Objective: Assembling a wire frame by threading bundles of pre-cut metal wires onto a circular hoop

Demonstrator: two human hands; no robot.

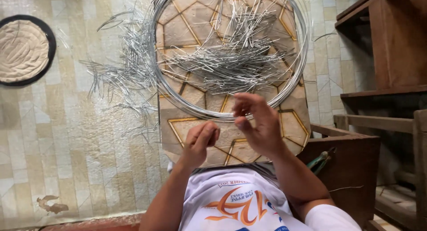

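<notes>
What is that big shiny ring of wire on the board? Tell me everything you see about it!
The big round coil of thin silver metal wire is made of many loops bundled into one hoop. It lies flat on a tan board with gold hexagon lines, its top edge cut off by the picture. A heap of short cut silver wire pieces sits inside it and across its loops. The right hand hovers at its near edge; whether it touches is unclear.

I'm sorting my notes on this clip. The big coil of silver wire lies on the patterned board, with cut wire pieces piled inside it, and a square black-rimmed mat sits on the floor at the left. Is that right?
Not quite: the mat is round, not square, as the head view shows. The rest holds: the wire coil lies on the patterned board, with cut wire pieces piled inside it.
</notes>
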